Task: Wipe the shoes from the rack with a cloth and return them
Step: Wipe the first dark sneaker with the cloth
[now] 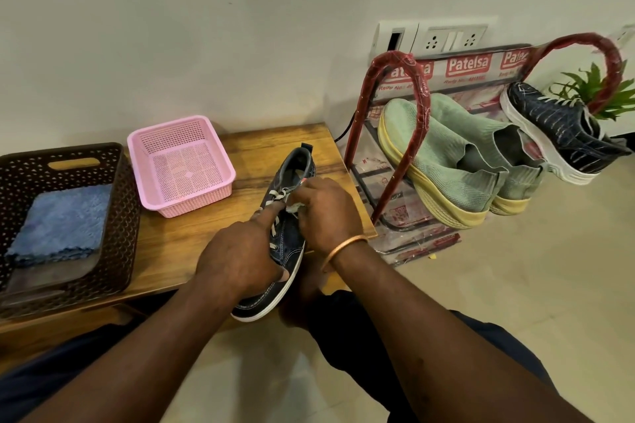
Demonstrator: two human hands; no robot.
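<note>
A dark blue sneaker [292, 244] with a white sole and pale laces lies over the front edge of the wooden table [192, 233]. My left hand [240, 254] grips its side, index finger stretched along the laces. My right hand [326, 213] pinches a small pale cloth [296, 207] against the laces near the tongue. On the red shoe rack [417, 103] to the right sit a pair of green knit shoes [446, 161] and the matching dark blue sneaker [556, 134].
A brown basket [113, 216] holding a folded blue cloth [65, 220] stands at the table's left. A pink basket [178, 161] sits behind the sneaker. Wall sockets [443, 39] and a green plant [598, 93] are behind the rack. Tiled floor lies to the right.
</note>
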